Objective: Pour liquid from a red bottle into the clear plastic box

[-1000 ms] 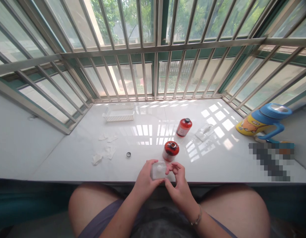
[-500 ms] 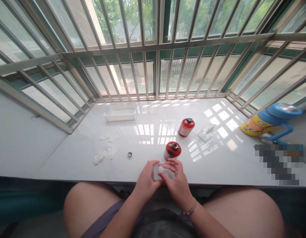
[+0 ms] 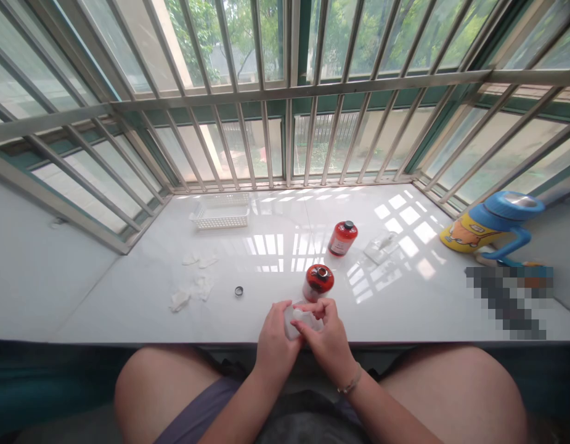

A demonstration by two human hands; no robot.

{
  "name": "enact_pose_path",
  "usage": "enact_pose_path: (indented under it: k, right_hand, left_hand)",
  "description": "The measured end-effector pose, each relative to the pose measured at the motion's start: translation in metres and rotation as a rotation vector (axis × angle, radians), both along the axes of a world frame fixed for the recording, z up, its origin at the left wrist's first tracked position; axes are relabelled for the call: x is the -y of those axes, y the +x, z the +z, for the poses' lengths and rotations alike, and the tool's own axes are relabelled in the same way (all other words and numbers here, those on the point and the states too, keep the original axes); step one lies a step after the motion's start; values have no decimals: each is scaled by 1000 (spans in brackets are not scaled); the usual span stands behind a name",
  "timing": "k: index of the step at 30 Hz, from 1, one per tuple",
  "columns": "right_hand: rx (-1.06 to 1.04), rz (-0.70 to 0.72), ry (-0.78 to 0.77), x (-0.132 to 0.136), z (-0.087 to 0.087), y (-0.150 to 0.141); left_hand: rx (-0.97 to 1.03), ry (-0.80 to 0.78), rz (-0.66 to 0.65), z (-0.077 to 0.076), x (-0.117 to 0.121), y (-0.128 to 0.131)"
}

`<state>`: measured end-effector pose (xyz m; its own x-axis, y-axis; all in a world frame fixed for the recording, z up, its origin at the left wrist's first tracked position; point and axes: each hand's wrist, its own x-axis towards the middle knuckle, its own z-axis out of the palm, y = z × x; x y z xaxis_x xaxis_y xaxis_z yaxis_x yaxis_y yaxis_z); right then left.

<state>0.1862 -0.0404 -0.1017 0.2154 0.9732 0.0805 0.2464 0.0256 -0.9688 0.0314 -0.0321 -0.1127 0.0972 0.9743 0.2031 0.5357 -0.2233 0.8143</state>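
Observation:
My left hand (image 3: 274, 338) is wrapped round a translucent whitish bottle (image 3: 292, 330) at the table's front edge. On the bottle sits a small round white cap (image 3: 297, 314), with the thumb and forefinger of my right hand (image 3: 328, 338) closed about it. Just beyond my hands stands an uncapped red bottle (image 3: 320, 282), its dark-rimmed mouth facing up. Behind that is a second red bottle (image 3: 343, 239) with a black cap on. A small black ring-like cap (image 3: 239, 291) lies to the left.
Crumpled white tissue pieces (image 3: 204, 287) lie at the left. A white plastic basket (image 3: 221, 219) stands near the barred window. At the right are a clear packet (image 3: 381, 248), a blue-and-yellow flask (image 3: 490, 222) and a blurred-out dark item (image 3: 506, 302).
The view has shifted slightly. My right fingers have bent in closer about the white cap, while my left hand keeps its hold on the bottle.

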Motion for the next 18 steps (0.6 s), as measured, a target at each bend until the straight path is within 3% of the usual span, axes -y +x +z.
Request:
enact_pose_path:
  k: [3, 6, 8, 13, 18]
  right_hand:
    - [27, -31, 21, 7, 1, 4]
    - [84, -44, 55, 17, -3, 19]
    - [125, -68, 74, 24, -8, 35]
    - [229, -217, 40, 31, -13, 86]
    - [368, -424, -15, 8, -2, 140]
  left_hand:
    - [-40, -78, -112, 7, 2, -13]
    - [-90, -34, -144, 15, 0, -37]
    - [-132, 52, -86, 18, -5, -57]
    - [-328, 210, 214, 18, -33, -102]
    - [-508, 191, 199, 3, -60, -130]
